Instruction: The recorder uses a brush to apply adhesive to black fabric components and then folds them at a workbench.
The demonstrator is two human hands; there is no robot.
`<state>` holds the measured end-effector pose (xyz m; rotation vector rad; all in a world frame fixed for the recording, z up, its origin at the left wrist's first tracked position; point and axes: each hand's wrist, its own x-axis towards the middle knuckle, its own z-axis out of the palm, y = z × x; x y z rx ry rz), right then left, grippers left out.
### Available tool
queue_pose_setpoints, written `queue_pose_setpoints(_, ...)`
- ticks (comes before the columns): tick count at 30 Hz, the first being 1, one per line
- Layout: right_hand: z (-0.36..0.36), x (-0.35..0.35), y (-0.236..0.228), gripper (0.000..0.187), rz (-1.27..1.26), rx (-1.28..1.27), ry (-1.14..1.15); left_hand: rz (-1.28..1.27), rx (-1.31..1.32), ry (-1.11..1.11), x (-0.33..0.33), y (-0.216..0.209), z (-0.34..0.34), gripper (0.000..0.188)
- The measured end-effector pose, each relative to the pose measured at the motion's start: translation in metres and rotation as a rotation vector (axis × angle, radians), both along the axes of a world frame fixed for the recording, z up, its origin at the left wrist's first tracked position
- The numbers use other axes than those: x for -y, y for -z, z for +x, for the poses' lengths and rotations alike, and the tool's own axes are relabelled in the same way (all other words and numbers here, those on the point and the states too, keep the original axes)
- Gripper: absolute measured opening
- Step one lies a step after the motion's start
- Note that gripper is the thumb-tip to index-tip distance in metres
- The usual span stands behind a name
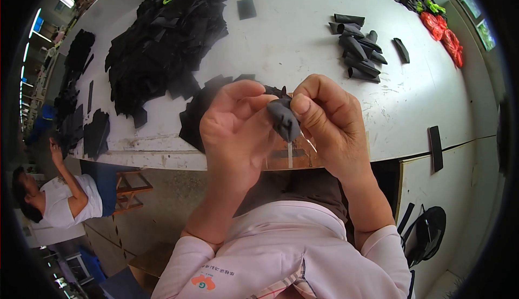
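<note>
Between my hands, above the table's near edge, is a small dark grey piece of fabric (283,121), curled into a short tube-like shape. My right hand (332,126) pinches its upper right edge between thumb and bent forefinger. On the other side, my left hand (233,131) is closed on its left edge; the fingertips are partly hidden behind it. Below it, a brown wooden block (278,161) with a pale upright stick (290,155) sits at the table edge. Flat black fabric pieces (195,120) lie just beyond my left hand.
A large heap of black fabric pieces (162,45) covers the left of the white table (292,28). Rolled black tubes (359,53) are grouped at the right, a single one (401,50) apart. Red plastic bags (443,33) lie far right. Another person (67,196) sits at left.
</note>
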<state>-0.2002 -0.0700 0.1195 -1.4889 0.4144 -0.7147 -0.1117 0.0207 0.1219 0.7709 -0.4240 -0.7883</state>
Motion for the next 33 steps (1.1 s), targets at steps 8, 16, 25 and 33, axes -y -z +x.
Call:
queue_pose_setpoints(8,0.015,0.022,-0.024,0.025,0.09,-0.107,-0.165,-0.329,-0.586,0.615,0.009,0.015,0.043,0.037)
queue_pose_setpoints(16,0.012,0.033,0.032,0.026,0.573,-0.054,-0.282,-0.168,-0.609,0.499,0.008,0.05,0.032,0.037)
queue_pose_setpoints(25,0.019,0.042,0.053,0.023,0.478,0.107,-0.409,0.077,0.136,0.188,0.009,0.037,0.021,0.033)
queue_pose_setpoints(33,0.026,0.039,0.02,0.028,0.332,-0.046,-0.301,-0.427,-1.013,0.561,0.023,0.042,0.048,0.024)
